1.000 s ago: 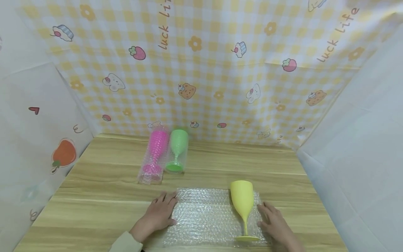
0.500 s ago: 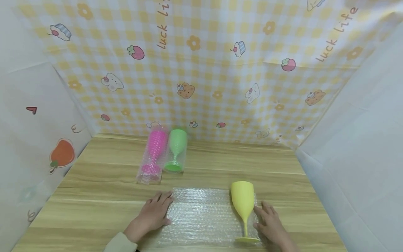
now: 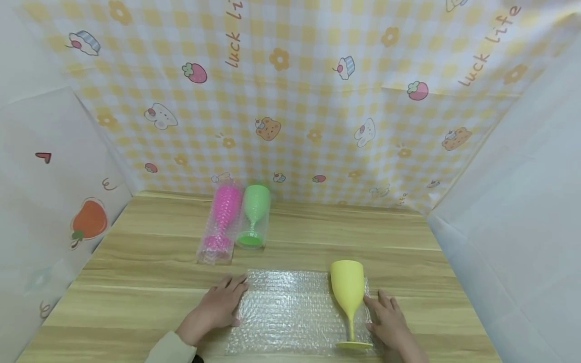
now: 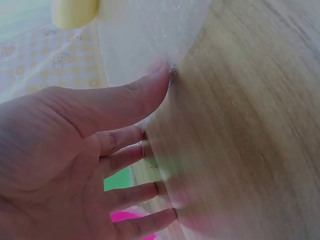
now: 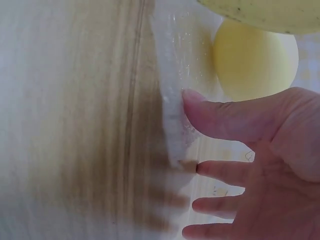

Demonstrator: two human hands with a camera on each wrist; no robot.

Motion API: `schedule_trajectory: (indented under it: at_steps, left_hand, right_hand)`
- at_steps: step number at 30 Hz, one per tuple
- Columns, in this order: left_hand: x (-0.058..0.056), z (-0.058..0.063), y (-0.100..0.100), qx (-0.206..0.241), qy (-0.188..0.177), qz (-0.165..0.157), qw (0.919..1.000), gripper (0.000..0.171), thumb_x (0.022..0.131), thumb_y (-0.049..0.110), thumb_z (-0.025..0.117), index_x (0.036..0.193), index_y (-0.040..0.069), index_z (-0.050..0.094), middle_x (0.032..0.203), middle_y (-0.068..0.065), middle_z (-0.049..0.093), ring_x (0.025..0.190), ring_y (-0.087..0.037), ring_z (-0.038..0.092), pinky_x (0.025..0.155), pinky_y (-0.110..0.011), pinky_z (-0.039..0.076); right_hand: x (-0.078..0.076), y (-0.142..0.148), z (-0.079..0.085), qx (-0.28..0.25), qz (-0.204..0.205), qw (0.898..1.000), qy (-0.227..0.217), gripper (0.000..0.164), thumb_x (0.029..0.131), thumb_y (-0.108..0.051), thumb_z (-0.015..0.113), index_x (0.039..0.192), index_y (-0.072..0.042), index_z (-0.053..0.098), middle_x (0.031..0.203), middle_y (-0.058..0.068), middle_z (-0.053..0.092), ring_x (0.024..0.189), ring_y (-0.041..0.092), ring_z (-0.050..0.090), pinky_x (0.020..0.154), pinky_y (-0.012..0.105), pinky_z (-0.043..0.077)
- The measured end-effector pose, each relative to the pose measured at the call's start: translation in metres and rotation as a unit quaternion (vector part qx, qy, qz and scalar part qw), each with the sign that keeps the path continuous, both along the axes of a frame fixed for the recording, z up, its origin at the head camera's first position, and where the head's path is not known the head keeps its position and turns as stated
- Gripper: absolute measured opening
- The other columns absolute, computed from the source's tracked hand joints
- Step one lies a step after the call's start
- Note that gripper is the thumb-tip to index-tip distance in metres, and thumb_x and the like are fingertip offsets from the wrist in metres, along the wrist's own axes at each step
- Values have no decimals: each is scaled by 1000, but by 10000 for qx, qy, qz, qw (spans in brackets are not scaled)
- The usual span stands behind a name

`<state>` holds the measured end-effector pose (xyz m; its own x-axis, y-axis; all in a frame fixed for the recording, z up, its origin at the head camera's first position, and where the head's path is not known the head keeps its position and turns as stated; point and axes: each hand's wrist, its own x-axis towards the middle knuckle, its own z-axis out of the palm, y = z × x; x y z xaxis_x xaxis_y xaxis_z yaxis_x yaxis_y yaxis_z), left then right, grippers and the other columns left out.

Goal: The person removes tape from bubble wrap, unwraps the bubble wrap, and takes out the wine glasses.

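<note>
A sheet of bubble wrap (image 3: 286, 312) lies flat on the wooden table. Towards its right end a yellow goblet (image 3: 347, 287) stands upright on its round foot. My left hand (image 3: 215, 305) rests at the sheet's left edge with fingers spread. In the left wrist view, that thumb (image 4: 135, 97) touches the wrap's edge and the fingertips meet the tabletop. On the other side, my right hand (image 3: 391, 322) is beside the goblet, fingers extended. Its thumb (image 5: 225, 117) touches the wrap's right edge in the right wrist view. Neither hand grips anything.
Further back on the table (image 3: 159, 252), a pink goblet (image 3: 223, 217) and a green goblet (image 3: 256, 206) stand side by side, each wrapped in bubble wrap. A yellow checked cloth (image 3: 290, 101) hangs behind them. White sheets (image 3: 522, 227) close off both sides.
The bubble wrap has shifted slightly left under the yellow goblet, and both hands have moved a little left with it. The goblets have stayed in place.
</note>
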<state>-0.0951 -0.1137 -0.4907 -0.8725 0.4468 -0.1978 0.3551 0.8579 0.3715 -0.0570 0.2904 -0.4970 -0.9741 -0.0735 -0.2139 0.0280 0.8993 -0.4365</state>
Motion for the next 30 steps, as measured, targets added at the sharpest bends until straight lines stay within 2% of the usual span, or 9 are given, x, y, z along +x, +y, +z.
schedule_trajectory:
  at_steps: [8,14,18,21,25,28,30]
  left_hand:
    - [-3,1,1,17,82,23,10000,84,60,20,83,132,-1,45,146,-18,34,129,-42,35,96,-59,41]
    - [-2,-1,-1,17,14,67,10000,81,64,12,80,134,-6,43,147,-20,31,131,-43,34,102,-55,38]
    - [-1,-5,-3,91,232,137,9996,75,66,4,77,132,-9,43,147,-22,30,130,-44,34,100,-54,40]
    - [-1,-8,-4,123,474,133,9987,74,66,2,76,131,-11,44,145,-24,32,128,-44,37,97,-55,42]
    - [-1,-10,-4,1,610,108,9981,75,65,5,78,131,-10,44,143,-23,36,127,-42,39,97,-53,43]
    - [-3,-11,-4,-106,659,84,9977,76,65,7,78,131,-9,44,141,-22,39,126,-40,40,97,-51,44]
    - [-3,-11,-4,-146,663,91,9976,76,65,7,78,131,-8,44,140,-22,40,126,-39,40,98,-50,44]
  right_hand:
    - [-2,-2,1,-101,-114,9999,60,62,74,-8,71,132,-5,49,142,40,19,125,67,11,96,77,12]
    - [-5,-11,-1,0,-30,9995,319,60,74,-7,70,130,-4,51,141,39,24,125,66,16,95,76,16]
    - [-5,-18,-3,110,47,9984,553,57,74,-6,70,128,-1,52,141,35,30,127,59,22,99,74,18]
    - [-7,-23,-4,311,126,9961,815,56,73,-6,72,125,1,53,138,32,37,126,52,31,102,70,22]
    - [-9,-27,-2,540,138,9932,1026,53,72,-3,70,122,4,53,133,30,45,121,48,40,102,65,30]
    - [-8,-29,4,463,-42,9938,1013,47,73,1,65,119,5,55,128,29,49,117,47,44,98,61,37]
    - [-8,-31,8,278,-214,9949,947,37,76,1,62,113,5,58,118,25,55,109,42,52,92,54,46]
